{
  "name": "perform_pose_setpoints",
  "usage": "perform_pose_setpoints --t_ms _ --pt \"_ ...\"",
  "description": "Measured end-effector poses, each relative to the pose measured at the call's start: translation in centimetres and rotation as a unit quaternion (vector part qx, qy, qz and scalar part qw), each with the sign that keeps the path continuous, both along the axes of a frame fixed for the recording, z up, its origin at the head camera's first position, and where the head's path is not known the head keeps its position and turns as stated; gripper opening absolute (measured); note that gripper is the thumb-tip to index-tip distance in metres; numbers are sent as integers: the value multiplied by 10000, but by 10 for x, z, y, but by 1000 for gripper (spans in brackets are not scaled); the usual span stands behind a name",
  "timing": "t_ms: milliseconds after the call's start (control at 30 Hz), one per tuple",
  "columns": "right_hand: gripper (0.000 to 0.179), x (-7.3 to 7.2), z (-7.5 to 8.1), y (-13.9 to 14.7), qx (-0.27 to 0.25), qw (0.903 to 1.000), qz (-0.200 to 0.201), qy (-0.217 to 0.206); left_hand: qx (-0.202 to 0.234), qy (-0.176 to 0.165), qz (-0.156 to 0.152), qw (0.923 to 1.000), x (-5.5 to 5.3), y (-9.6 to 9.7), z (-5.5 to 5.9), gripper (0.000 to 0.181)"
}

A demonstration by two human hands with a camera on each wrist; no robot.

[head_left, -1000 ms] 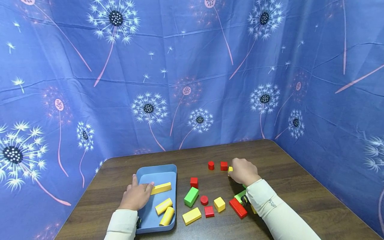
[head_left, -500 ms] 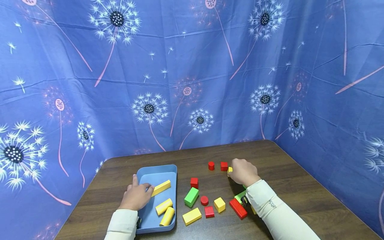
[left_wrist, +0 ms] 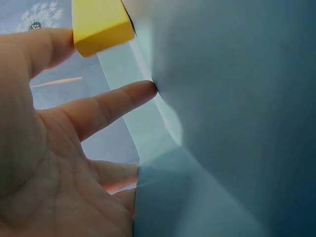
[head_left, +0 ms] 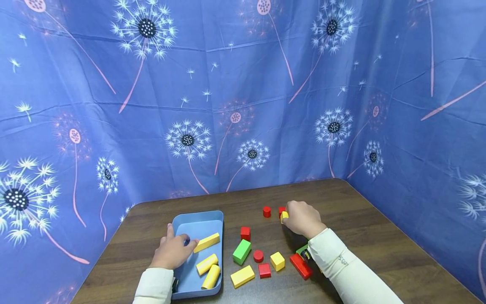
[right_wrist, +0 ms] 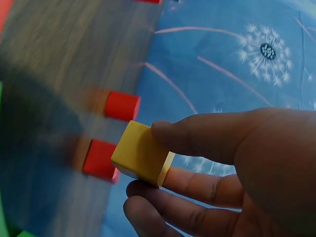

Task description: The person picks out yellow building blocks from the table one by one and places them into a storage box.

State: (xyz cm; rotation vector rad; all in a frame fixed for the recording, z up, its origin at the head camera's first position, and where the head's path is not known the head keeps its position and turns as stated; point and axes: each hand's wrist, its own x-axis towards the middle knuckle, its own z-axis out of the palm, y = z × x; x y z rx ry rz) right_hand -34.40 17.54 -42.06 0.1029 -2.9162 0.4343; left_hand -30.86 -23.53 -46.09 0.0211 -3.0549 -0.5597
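Note:
At the blue tray (head_left: 178,291), my left hand (head_left: 171,252) pinches the near end of a long yellow block (head_left: 207,242) between thumb and index finger. The left wrist view shows the thumb against that yellow block (left_wrist: 101,27), the index finger mostly hidden, and another finger touching the tray wall (left_wrist: 163,118). My right hand (head_left: 303,219) holds a small yellow block (head_left: 284,216) at the back right of the table. In the right wrist view, thumb and fingers grip the yellow block (right_wrist: 140,153) close to a red cube (right_wrist: 100,159) and a red cylinder (right_wrist: 122,105).
Two yellow cylinders (head_left: 210,276) lie in the tray. Between the hands are a green block (head_left: 241,252), a red cube (head_left: 245,233), a red disc (head_left: 258,256), a yellow block (head_left: 242,276), a yellow cube (head_left: 277,261) and a long red block (head_left: 301,266). Patterned blue cloth (head_left: 228,105) hangs behind.
My right hand has moved left with the yellow block, now partly in front of the red cube. The long yellow block in my left hand has turned and shifted slightly right.

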Motion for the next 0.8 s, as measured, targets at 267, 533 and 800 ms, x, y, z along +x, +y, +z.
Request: perform_pose_setpoints --t_ms 267,533,800 --pt "29 3 16 -30 133 9988 412 233 87 36 -14 10000 0 -2 -3 64" --pt "22 1 30 -55 230 9963 736 373 110 44 19 9999 -2 -2 -3 66" --pt "21 3 30 -81 230 9941 1027 273 105 40 45 9999 1 -1 2 69"
